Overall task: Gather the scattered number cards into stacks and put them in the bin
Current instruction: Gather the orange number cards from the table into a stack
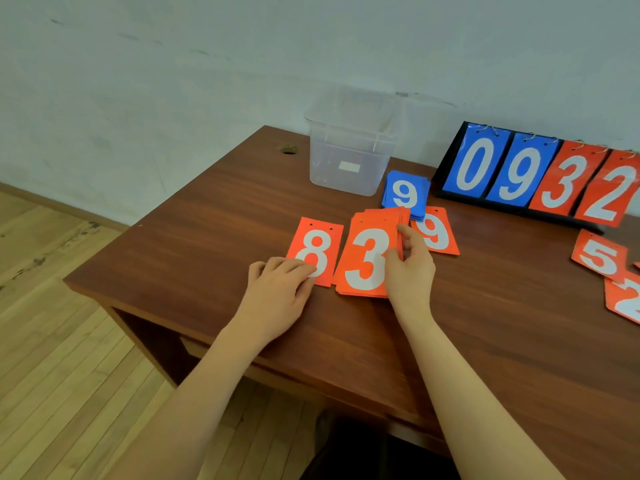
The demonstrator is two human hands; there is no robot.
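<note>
A stack of red cards (pixel 363 258) with a white 3 on top lies in the middle of the table. My right hand (pixel 410 268) grips its right edge, thumb on top. Left of it lies a single red 8 card (pixel 317 249), and the fingertips of my left hand (pixel 280 289) press on its lower corner. A red 9 card (pixel 438 233) lies just right of the stack. Behind that sits a stack of blue cards (pixel 405 194) showing a 9. The clear plastic bin (pixel 349 150) stands at the back of the table.
A black flip scoreboard (pixel 540 174) reading 0 9 3 2 stands at the back right. A red 5 card (pixel 599 256) and another red card (pixel 623 301) lie at the right edge of view. The brown table (pixel 207 220) has a cable hole (pixel 288 149) at the back left.
</note>
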